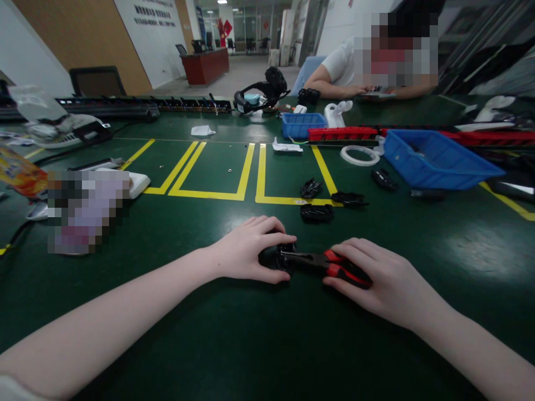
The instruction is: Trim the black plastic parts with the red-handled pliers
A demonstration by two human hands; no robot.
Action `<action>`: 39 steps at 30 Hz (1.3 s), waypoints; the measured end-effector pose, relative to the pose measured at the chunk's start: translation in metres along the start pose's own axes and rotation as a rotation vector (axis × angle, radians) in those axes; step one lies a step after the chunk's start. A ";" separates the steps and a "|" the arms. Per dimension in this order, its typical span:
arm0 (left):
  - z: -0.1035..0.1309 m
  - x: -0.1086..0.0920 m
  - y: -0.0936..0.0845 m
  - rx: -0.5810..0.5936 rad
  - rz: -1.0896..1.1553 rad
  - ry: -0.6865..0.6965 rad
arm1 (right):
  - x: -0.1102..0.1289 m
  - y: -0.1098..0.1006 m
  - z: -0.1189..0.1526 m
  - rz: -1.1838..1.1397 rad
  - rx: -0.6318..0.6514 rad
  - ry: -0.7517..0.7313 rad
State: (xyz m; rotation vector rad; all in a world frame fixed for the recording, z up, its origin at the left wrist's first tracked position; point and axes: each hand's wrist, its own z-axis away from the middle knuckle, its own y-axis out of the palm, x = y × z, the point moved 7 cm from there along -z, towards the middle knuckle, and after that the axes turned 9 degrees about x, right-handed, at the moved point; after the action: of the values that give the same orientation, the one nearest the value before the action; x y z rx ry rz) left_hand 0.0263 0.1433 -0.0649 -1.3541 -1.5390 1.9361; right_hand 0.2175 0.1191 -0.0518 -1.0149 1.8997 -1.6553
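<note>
On the green table [251, 334], my left hand [246, 250] grips a dark, glossy part [270, 256] between thumb and fingers. My right hand [380, 278] is wrapped round the red and black handles of the pliers [334, 267], which point left. Their jaws meet the right side of the dark part; whether they clamp it is too small to tell. Beyond my hands lie several black pieces, one of them a ribbed black piece [316, 213] just behind the pliers.
A large blue bin [438, 161] stands at the back right, near a white ring [360, 156]. A smaller blue bin [303, 125] is farther back. A phone-like object [90, 211] lies at left. Across the table sits a person [338, 67].
</note>
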 end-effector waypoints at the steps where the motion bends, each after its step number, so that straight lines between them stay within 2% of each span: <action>1: 0.000 0.000 0.000 0.001 -0.002 0.000 | 0.000 0.000 0.000 -0.002 0.000 0.001; 15: 0.000 -0.001 0.001 -0.015 0.007 0.008 | 0.000 -0.001 0.001 0.023 -0.017 -0.018; 23: 0.000 0.000 0.001 -0.004 0.003 0.003 | -0.009 -0.001 0.004 0.076 -0.052 -0.016; 39: -0.001 -0.002 -0.001 0.003 0.009 0.002 | -0.009 -0.004 0.004 0.009 -0.087 0.006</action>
State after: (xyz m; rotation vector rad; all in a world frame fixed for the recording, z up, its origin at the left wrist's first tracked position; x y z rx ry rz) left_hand 0.0276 0.1425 -0.0632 -1.3640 -1.5310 1.9412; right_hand 0.2276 0.1231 -0.0497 -1.0339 1.9933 -1.5846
